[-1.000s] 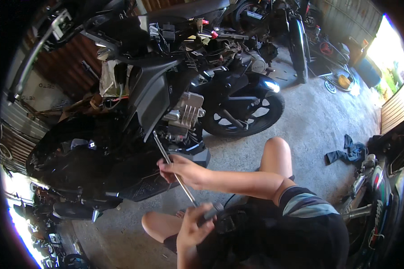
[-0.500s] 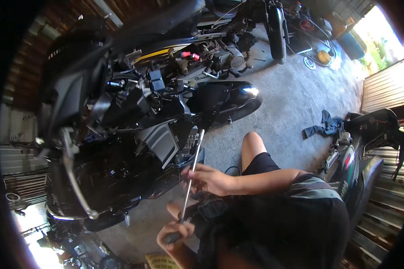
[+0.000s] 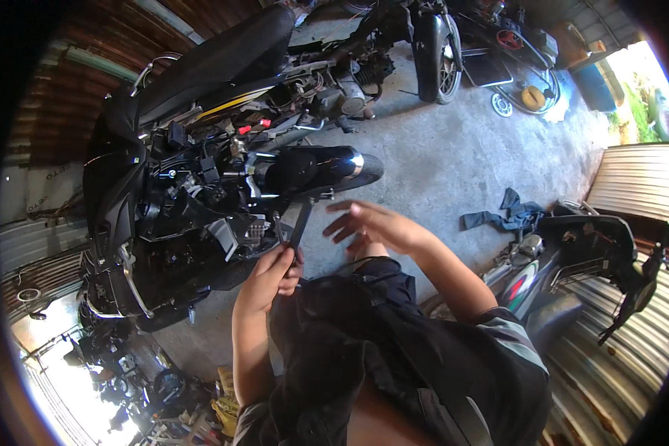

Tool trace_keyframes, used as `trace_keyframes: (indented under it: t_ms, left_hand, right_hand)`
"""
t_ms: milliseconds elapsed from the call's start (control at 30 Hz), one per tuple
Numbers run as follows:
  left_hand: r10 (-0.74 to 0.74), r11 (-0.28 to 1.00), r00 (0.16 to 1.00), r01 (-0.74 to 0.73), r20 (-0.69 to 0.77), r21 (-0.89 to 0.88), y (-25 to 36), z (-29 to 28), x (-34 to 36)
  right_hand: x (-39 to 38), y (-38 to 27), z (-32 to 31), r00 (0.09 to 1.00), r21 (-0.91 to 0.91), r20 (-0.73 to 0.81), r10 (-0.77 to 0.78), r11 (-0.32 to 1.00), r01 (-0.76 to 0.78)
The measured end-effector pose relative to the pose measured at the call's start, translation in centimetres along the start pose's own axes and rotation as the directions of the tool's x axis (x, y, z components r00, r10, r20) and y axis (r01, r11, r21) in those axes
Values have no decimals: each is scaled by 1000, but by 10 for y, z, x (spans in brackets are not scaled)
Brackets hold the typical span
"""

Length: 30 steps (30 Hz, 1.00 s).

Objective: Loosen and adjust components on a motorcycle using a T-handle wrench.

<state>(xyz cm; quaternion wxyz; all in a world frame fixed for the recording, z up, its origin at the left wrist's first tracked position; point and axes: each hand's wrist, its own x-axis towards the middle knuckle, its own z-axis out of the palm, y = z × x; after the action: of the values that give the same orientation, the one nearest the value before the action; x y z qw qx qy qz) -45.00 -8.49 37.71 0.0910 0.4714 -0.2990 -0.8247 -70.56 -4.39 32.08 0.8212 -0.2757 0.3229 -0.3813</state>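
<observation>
My left hand (image 3: pixel 270 276) is closed around a long bar-shaped tool (image 3: pixel 302 226), which tilts up and away. Its visible length looks dark, and a small peg-like piece stands at the far end. The part inside my fist is hidden. My right hand (image 3: pixel 379 224) is off to the right of the tool, fingers apart and nothing in them. Beyond both hands is a partly stripped black scooter (image 3: pixel 193 175), with wiring and frame parts exposed and its wheel (image 3: pixel 368 169) toward the middle of the floor.
Another stripped motorbike (image 3: pixel 327 93) stands behind the scooter. At right, a motorbike (image 3: pixel 531 279) is near the corrugated metal wall (image 3: pixel 609 394). A dark cloth (image 3: pixel 502 215) lies on the concrete floor (image 3: pixel 431 163). A disc (image 3: pixel 502 105) and a hose coil lie farther back; clutter fills the lower left.
My right hand has let go of the tool and moved right and up, fingers spread. My left hand has risen with the tool. The view has also shifted.
</observation>
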Motion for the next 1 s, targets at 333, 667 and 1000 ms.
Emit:
trace_keyframes:
  t_ms: [333, 667, 1000]
  left_hand:
    - [128, 983, 991, -131, 31, 128, 40, 64, 58]
    - [616, 454, 781, -453, 97, 767, 72, 78, 143]
    - [600, 569, 689, -8, -407, 823, 73, 123, 198]
  right_hand:
    - [-14, -106, 7, 739, -938, 322, -592, -306, 164]
    - [80, -176, -42, 969, -886, 71, 235, -432, 170]
    - [137, -167, -148, 769, -635, 497, 402, -436, 638]
